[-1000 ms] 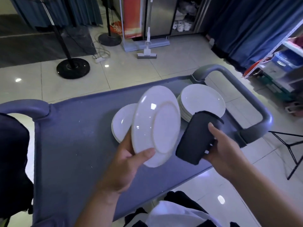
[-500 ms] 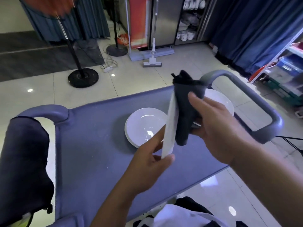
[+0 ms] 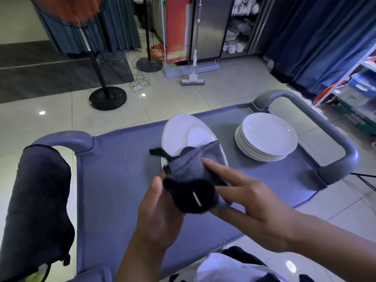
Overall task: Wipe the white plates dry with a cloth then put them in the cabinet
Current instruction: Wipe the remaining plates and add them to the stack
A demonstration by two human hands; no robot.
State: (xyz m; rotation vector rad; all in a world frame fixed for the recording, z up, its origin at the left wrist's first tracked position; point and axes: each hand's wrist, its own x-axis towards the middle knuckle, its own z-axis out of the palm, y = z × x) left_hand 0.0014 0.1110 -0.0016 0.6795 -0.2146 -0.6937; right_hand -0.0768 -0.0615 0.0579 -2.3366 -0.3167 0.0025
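Note:
My left hand [image 3: 158,216] grips a white plate [image 3: 183,135] by its lower rim, thumb on the near face. The plate is tilted up over the grey cart [image 3: 122,180] with its underside toward me. My right hand [image 3: 254,204] holds a dark cloth [image 3: 191,167] against the plate's lower half, fingers stretched over the cloth and thumb under its fold. A sliver of another white plate [image 3: 162,162] shows on the cart just behind the cloth. A stack of white plates [image 3: 268,137] stands on the cart's right end. An open cabinet [image 3: 240,27] holding white dishes is at the far wall.
A second dark cloth [image 3: 38,200] hangs over the cart's left handle. The right handle [image 3: 333,143] curves beside the stack. On the tiled floor beyond stand a fan base [image 3: 107,98] and a mop [image 3: 193,80]. Shelving [image 3: 356,94] lines the right side.
The plate has turned from edge-on to underside facing me. My right hand has slid the cloth from the plate's top edge down to its lower half.

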